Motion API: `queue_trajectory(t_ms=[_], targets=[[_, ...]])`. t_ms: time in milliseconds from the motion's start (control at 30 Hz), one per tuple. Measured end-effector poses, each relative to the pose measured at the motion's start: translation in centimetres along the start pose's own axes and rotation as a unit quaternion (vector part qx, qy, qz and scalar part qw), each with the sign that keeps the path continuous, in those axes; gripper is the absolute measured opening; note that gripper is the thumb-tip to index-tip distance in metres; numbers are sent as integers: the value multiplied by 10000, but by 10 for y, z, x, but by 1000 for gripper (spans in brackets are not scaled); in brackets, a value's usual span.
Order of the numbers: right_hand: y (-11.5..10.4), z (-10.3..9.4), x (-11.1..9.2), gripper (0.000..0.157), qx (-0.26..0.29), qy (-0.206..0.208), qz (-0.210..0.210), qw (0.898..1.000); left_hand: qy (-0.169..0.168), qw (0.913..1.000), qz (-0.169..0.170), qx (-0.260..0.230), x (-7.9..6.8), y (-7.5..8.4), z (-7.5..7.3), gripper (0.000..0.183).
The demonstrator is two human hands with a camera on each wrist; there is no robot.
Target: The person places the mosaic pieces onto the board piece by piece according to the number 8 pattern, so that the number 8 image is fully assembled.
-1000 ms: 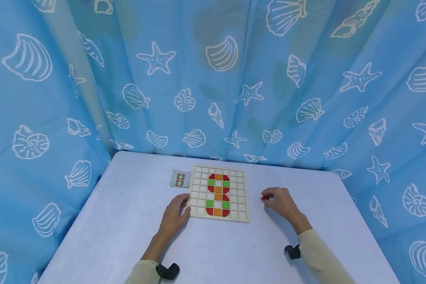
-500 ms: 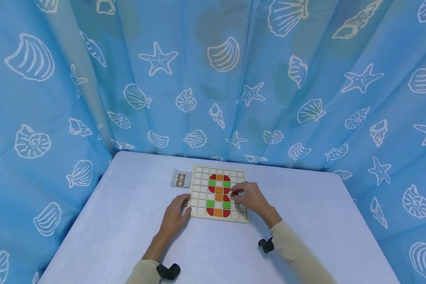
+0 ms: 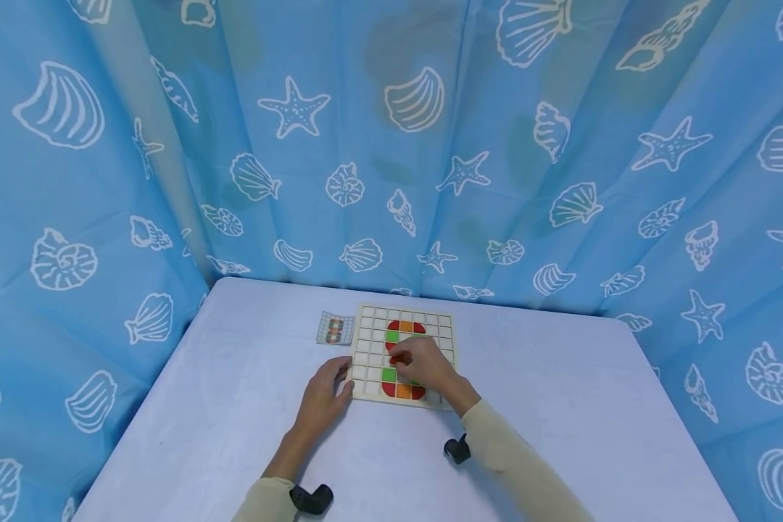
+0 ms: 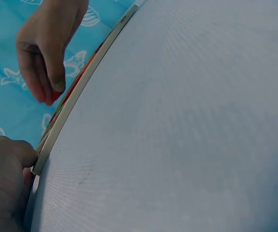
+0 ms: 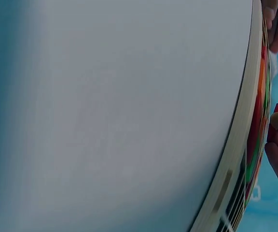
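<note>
My right hand [image 3: 425, 365] is over the middle of the wooden grid board [image 3: 370, 330], pinching a small red tile [image 5: 277, 109] between thumb and fingertips. In the left wrist view, the red tile [image 4: 56, 95] shows just above the board's surface. Whether it touches the board is unclear. Red, orange and green tiles form a figure on the grid, and my right hand hides its middle part. At the board's left edge rests my left hand [image 3: 322, 397], its fingers and thumb loosely bent and touching the rim.
A small pattern card [image 3: 327, 336] with a printed coloured grid lies left of the board's upper corner. White cloth [image 3: 248, 362] covers the table. A blue curtain [image 3: 365, 145] with shells and starfish hangs behind and at both sides.
My right hand has travelled left from the table beside the board to above its middle, carrying the red tile. The left hand has stayed at the board's left edge.
</note>
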State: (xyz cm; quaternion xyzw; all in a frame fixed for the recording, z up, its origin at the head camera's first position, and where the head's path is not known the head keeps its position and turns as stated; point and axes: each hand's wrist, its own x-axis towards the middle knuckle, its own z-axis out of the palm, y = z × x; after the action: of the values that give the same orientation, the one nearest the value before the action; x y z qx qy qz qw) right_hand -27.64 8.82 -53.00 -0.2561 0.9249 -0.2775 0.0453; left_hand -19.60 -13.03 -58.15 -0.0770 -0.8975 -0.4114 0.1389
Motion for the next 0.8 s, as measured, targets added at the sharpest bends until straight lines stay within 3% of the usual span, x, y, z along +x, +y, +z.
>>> queue_trajectory(t_ms=[333, 800], targets=[[-6, 8, 7, 29, -333, -126, -71, 9993, 44, 9999, 68, 98, 2, -3, 2, 47], [-7, 2, 8, 24, -525, -411, -231, 9975, -3, 9999, -20, 100, 1, -2, 2, 47]])
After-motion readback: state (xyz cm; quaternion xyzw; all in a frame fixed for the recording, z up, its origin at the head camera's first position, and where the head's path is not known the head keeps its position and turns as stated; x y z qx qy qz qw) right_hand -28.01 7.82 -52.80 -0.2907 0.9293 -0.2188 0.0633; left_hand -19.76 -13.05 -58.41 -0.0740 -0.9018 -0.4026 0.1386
